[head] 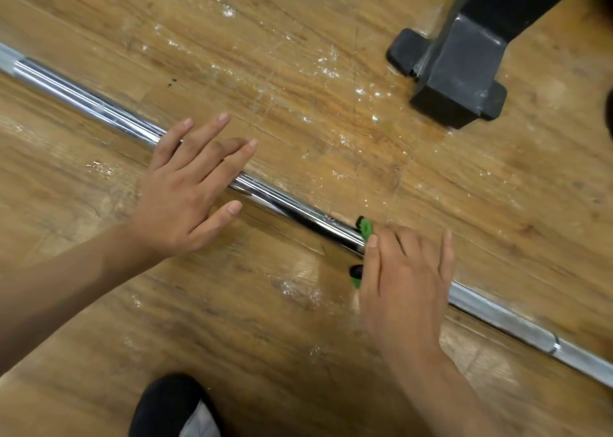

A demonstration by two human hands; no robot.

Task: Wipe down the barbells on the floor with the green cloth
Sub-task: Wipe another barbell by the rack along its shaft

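A: Where is the cloth?
B: Head view: the cloth (365, 228) peeks from under the right hand (404, 277), whose curled fingers grip it against the bar (292, 208).
A: And the left hand (185, 188)?
B: Flat across the bar, fingers spread, holding nothing. One bar, one cloth, two hands.

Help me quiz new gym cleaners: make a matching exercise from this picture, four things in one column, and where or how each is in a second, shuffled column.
Things:
1 left hand
2 green cloth
3 black frame foot
4 black shoe

Places or states:
A at the bottom edge of the view
B held on the barbell by the right hand
C fingers straight, lying across the barbell
D standing on the floor beyond the barbell, upper right

Pairs: 1-C, 2-B, 3-D, 4-A
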